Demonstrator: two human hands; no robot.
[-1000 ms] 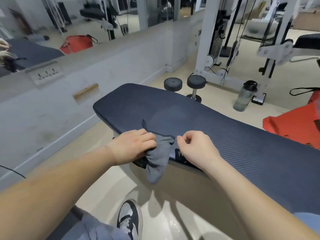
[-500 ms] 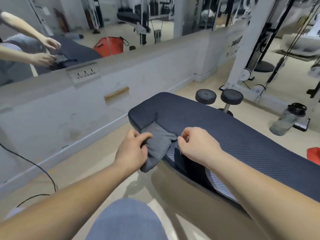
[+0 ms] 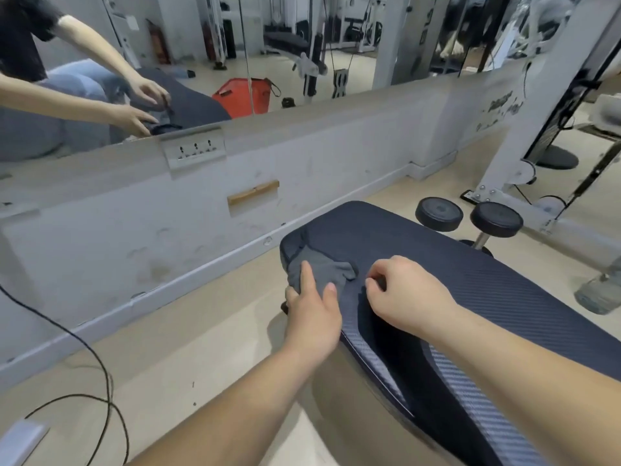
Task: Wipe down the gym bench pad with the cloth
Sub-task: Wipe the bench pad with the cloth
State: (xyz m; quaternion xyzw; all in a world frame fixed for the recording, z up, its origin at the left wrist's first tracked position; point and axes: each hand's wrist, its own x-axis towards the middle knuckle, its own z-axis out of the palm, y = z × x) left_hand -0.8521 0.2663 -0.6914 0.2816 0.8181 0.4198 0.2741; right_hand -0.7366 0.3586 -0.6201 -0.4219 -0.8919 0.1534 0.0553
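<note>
Head view: two bare arms reach out over the near end of the bench pad (image 3: 453,274), which is dark blue with fine lines. The grey cloth (image 3: 324,269) lies bunched at the pad's far left corner, partly hanging over the edge. The left hand (image 3: 312,317) holds it there. Its pointer finger and thumb lie on top, and its other fingers curl down over the edge. The right hand (image 3: 403,297) rests on the pad just beside the cloth, with its fingers curled in and the tips close to the thumb. A black cable (image 3: 104,395) loops on the floor to the left. Past the bench stand two dumbbells (image 3: 470,216). A clear bottle (image 3: 599,292) stands on the floor at the right, too blurry to show what is inside. Far off, the wall mirror (image 3: 302,45) shows a red basket (image 3: 242,95); I cannot tell what it holds.
</note>
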